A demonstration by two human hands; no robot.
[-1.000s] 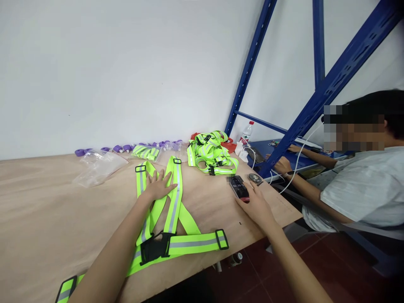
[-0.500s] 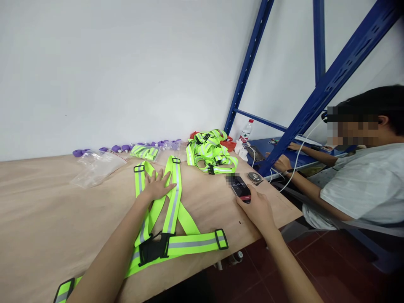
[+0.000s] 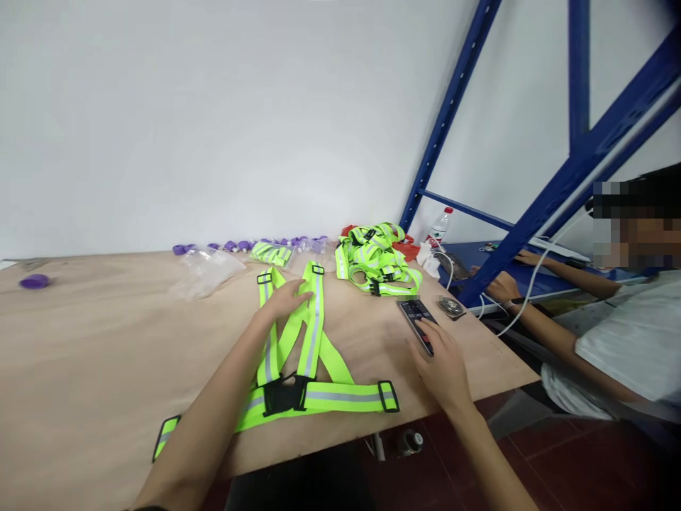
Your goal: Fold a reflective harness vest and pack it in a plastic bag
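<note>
At 9 to 10 o'clock from the green reflective harness point(image 3: 313, 326), a lone purple piece point(image 3: 35, 282) is lying on the worktop point(image 3: 96, 355). A row of purple pieces point(image 3: 230, 246) is running by the wall point(image 3: 213, 106), 10 to 12 o'clock. A clear plastic bag point(image 3: 207, 273) is lying crumpled at 10 o'clock; a packet of green strapping point(image 3: 271, 253) is lying near 11.

The harness is lying spread near the worktop's front edge, black panel point(image 3: 281, 397) toward 6 o'clock. The left hand point(image 3: 287, 298) is resting on its upper straps, fingers released.

A heap of green straps point(image 3: 375, 259) is sitting at 1 to 2 o'clock. At 3 o'clock the phone point(image 3: 412, 310) is lying flat; the right hand point(image 3: 443, 362) is reaching over its near end, fingers unclenched above the screen, contact unclear. A bottle point(image 3: 439, 227) is standing at 2 o'clock. A round metallic item point(image 3: 451, 306) is lying just right of the phone. Right of the blue frame point(image 3: 453, 99), a co-worker's hand point(image 3: 503, 287) is showing.
</note>
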